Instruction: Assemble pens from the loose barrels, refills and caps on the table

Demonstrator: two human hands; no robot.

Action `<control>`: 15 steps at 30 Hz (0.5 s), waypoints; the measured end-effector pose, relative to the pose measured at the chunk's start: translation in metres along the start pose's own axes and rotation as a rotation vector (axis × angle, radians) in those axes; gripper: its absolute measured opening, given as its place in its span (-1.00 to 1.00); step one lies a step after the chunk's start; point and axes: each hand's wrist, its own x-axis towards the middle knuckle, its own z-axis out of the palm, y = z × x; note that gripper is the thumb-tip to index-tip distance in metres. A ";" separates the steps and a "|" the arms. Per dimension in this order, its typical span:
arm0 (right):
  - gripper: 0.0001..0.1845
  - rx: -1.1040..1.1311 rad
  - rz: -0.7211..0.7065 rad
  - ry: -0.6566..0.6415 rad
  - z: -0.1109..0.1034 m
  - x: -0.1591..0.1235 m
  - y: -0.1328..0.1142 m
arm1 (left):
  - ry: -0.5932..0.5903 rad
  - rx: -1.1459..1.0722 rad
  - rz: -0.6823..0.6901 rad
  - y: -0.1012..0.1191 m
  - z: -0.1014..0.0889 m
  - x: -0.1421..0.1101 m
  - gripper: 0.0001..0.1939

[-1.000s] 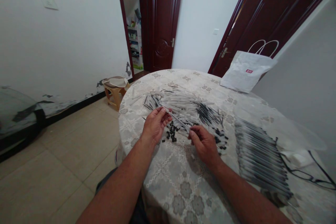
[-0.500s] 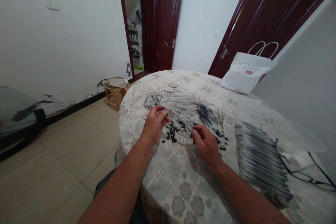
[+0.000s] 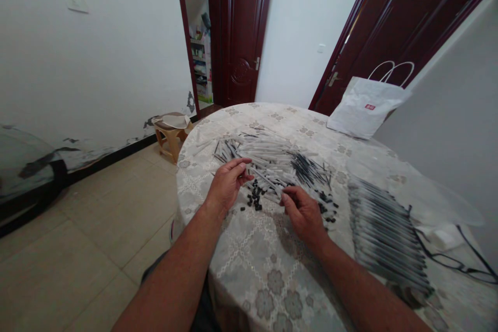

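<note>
**While one pale tube [image 3: 266, 182] slants over the loose pile [image 3: 270, 151], fingertips do the work**

As I face the surface [image 3: 245, 254] from its near edge, my right grip [image 3: 304, 212] is clamped, thumb against fingers, on the near end of the pale tube. My left grip [image 3: 229, 181] has thumb and forefinger drawn close by the far end; whether they pinch it, I cannot tell. Small black pieces [image 3: 255, 198] lie on the near side of the pile, dark rods [image 3: 305, 168] to its right, and a row of tubes [image 3: 389, 236] lies side by side toward the right edge. I judge the step in hand to be handling this single tube between both grips; the next move, I think, calls for a light, steady pinch.
</note>
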 end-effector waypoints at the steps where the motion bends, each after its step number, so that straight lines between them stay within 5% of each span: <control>1: -0.72 0.000 0.000 -0.001 0.000 0.000 0.000 | 0.001 0.011 0.000 0.000 0.000 0.000 -0.71; 7: -0.74 -0.088 -0.062 -0.008 0.000 -0.001 -0.003 | -0.002 0.149 0.036 -0.005 0.000 0.000 -0.69; 15: -0.71 -0.300 -0.301 0.011 0.005 -0.001 0.003 | 0.016 0.006 -0.036 -0.008 0.010 -0.005 -0.71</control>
